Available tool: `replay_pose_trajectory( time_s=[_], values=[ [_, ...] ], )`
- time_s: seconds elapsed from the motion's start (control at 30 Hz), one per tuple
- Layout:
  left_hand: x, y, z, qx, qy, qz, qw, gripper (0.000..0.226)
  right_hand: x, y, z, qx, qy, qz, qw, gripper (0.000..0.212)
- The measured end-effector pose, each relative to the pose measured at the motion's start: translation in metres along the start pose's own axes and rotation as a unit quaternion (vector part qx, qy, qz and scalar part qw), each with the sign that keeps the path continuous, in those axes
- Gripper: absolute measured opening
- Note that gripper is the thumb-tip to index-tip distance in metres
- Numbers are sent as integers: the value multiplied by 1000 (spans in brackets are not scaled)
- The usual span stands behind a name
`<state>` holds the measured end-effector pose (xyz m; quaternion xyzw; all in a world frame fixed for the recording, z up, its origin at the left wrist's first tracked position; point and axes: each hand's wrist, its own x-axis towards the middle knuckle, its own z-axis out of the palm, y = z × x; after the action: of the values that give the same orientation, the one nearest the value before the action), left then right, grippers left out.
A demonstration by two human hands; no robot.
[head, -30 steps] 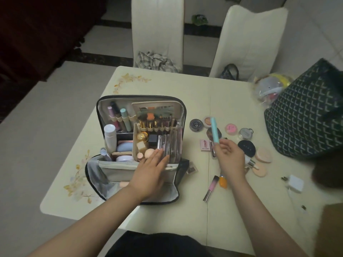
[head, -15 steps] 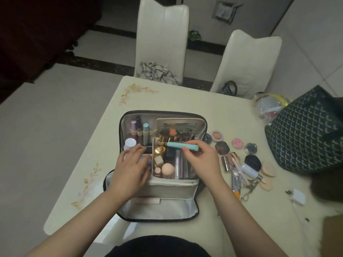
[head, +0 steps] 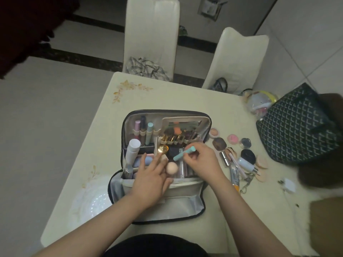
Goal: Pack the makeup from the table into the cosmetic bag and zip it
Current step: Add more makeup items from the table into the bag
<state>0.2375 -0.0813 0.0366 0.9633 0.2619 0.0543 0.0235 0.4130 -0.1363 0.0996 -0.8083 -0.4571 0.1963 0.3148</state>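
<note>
So the cosmetic bag sits open mid-table, pretty crammed already. Right hand pinches a teal tube over the middle section, tilted to slot between stuff. Left hand has fingers spread, loosely straight, parting things by the pink sponge to make a gap. More compacts wait just right of the bag, with bare table beyond.

Setting: home dining room.
Evidence: dining table under both hands; two white chairs beyond; tiled floor.
</note>
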Motion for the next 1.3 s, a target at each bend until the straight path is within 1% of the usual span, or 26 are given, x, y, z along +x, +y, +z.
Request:
replay_pose_trajectory(
  time_s=[0.1,0.17,0.27,0.33,0.43,0.5,0.6,0.67,0.77,0.83,0.9,0.93,1.0,1.07,1.13,1.17,1.2,1.23,1.3],
  values=[
    [-2,1,6,-10,3,-10,1000,44,0,4,11,-73,-34,-28,996,14],
    [-2,1,8,-13,5,-13,1000,43,0,2,17,-116,-48,-28,992,20],
    [-2,1,10,-18,17,-12,1000,44,2,-1,24,-204,-55,-32,977,26],
    [-3,1,11,-22,26,-12,999,44,3,-3,27,-239,-49,-41,969,27],
    [-5,2,11,-17,36,-14,999,45,3,-2,28,-194,-17,-42,980,26],
    [-5,3,10,-10,40,-16,999,46,1,1,29,-176,6,-55,983,20],
    [-6,7,8,-5,36,-24,999,47,-1,12,33,-193,9,-81,978,15],
    [-5,12,4,-10,36,-29,999,45,-3,16,33,-176,8,-90,980,14],
    [0,22,-1,-20,45,-15,999,46,-8,20,25,-103,20,-108,989,12],
    [6,30,-4,-30,54,8,998,44,-14,27,14,-37,55,-98,993,11],
    [11,38,-5,-44,63,25,997,41,-19,41,-2,15,114,-54,992,10],
    [13,43,-6,-52,64,28,996,40,-22,53,-11,44,143,-15,989,10],
    [17,52,-6,-74,57,30,995,42,-27,83,-29,97,182,92,974,12],
    [18,63,-6,-91,35,30,995,46,-34,119,-46,84,194,199,957,10],
    [19,74,-1,-92,13,33,995,50,-43,155,-60,57,180,289,939,5],
    [18,80,1,-93,0,29,995,56,-47,169,-65,48,162,326,930,3],
    [18,86,4,-92,-16,22,995,63,-50,181,-68,39,141,354,924,6],
    [17,90,6,-88,-32,14,995,68,-52,191,-69,31,121,370,921,12],
    [17,97,7,-71,-46,-1,996,69,-54,201,-68,20,91,373,923,21]
  ],
)
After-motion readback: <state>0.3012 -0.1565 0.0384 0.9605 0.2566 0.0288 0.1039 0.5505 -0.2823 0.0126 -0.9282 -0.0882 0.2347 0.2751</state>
